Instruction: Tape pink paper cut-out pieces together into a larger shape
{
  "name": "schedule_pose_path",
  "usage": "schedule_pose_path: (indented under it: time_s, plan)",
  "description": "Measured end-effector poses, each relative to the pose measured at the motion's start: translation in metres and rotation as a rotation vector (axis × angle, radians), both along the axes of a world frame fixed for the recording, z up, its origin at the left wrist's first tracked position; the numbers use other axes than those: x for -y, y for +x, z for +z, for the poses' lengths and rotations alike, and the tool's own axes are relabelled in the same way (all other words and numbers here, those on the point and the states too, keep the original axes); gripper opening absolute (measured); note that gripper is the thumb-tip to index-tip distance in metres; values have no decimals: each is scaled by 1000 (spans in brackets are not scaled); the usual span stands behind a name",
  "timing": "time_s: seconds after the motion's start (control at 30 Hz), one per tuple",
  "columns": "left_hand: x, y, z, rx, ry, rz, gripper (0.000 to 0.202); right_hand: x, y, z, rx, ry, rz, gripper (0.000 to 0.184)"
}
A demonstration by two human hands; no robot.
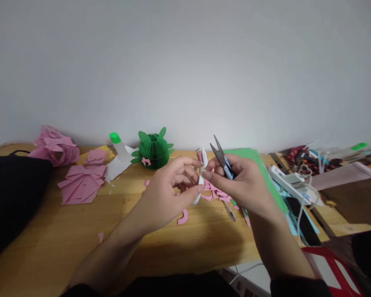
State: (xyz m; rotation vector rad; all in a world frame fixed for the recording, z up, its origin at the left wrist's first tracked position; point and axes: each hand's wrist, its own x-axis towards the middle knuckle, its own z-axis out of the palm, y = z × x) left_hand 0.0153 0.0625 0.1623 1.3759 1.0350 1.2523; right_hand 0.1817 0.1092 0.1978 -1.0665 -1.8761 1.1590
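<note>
Between my two hands, above the middle of the table, is a small white strip [201, 180] that looks like paper. My left hand [170, 189] is closed on it with thumb and fingertips. In my right hand [238, 179] a pair of scissors [225, 161] rests with its dark blades pointing up and slightly apart. The thumb and forefinger of that hand also touch the white strip. Pink paper scraps [216, 193] lie under the hands, and a curved pink paper piece [183, 217] sits closer to me. Behind my left hand stands a green honeycomb paper ball [153, 152] with leaf shapes and a pink bow.
Folded pink paper [82, 183] and a green-capped glue bottle [119, 145] are at left, near a black bag [15, 194]. Green sheets [247, 153], a white power strip [289, 183] and a dark phone [303, 220] lie at right. A wall rises behind the table.
</note>
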Motion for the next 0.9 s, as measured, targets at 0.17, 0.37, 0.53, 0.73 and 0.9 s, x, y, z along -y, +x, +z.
schedule_pose_path:
  time_s: [0.17,0.37,0.53,0.73,0.9]
  plan:
    - [1,-2,-1,35,-45,-31,21,-2,1,-2,-61,-39,20,17]
    - [-1,-2,-1,64,-41,-45,19,-3,3,-4,-64,-40,-19,21]
    - [-2,-2,0,65,-50,-62,15,-4,4,-4,-49,-31,-14,25]
    - [-3,-4,1,99,-80,-128,15,-3,-1,-5,-65,0,-18,26]
    - [-4,-6,-1,138,-59,-127,14,-4,10,-2,-50,56,-54,25]
